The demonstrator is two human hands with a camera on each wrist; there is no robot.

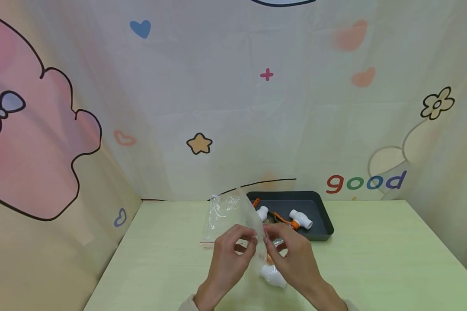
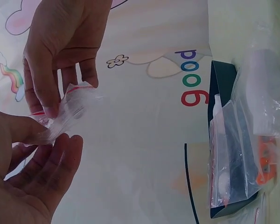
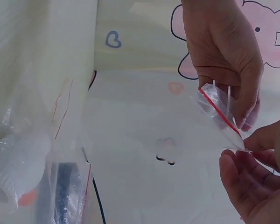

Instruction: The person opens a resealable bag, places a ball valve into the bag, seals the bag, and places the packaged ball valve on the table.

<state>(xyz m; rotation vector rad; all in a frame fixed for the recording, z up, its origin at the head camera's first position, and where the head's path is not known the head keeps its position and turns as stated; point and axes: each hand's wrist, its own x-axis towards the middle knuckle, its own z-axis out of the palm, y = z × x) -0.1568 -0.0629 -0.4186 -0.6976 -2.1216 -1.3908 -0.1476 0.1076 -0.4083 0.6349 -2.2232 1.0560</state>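
Both hands pinch the red-striped zip edge of a clear plastic bag [image 1: 260, 255] in front of the tray. My left hand [image 1: 232, 255] grips the edge from the left, and my right hand [image 1: 295, 257] from the right, fingertips close together. Low in the bag hangs a white, rounded toy hammer head [image 1: 273, 275] with an orange part, seen through the plastic. In the left wrist view the zip edge looks crumpled between the left hand [image 2: 30, 172] and right hand. The right wrist view shows the red zip line [image 3: 221, 113] stretched between the fingers.
Another clear zip bag [image 1: 223, 218] lies flat on the table [image 1: 159, 259], left of the tray. The dark grey tray [image 1: 323, 216] at the back holds white-and-orange toy hammers [image 1: 301, 219] and other pieces partly hidden by the bag. A printed curtain [image 1: 225, 86] hangs behind.
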